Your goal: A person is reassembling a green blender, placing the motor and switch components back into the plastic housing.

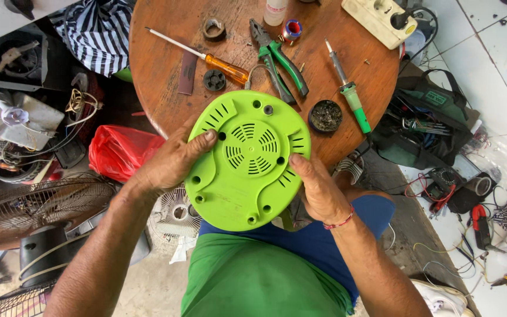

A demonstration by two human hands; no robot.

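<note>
Round and wooden, the table [165, 70] carries an orange-handled screwdriver [206, 57], green-handled pliers [280, 58] and a green soldering iron [350, 91] across its middle. At its near edge, both hands hold a lime-green round base cover [247, 161] tilted up: the left hand [168, 164] grips its left rim, thumb on the face, and the right hand [318, 188] clasps its right rim.

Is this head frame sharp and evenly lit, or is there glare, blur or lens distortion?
Head view: the green vented cover and both hands, left and right, are sharp under soft, even daylight; white floor tiles at right look bright, near washed out; the round wooden table bows from wide-angle distortion; no motion blur.
</note>
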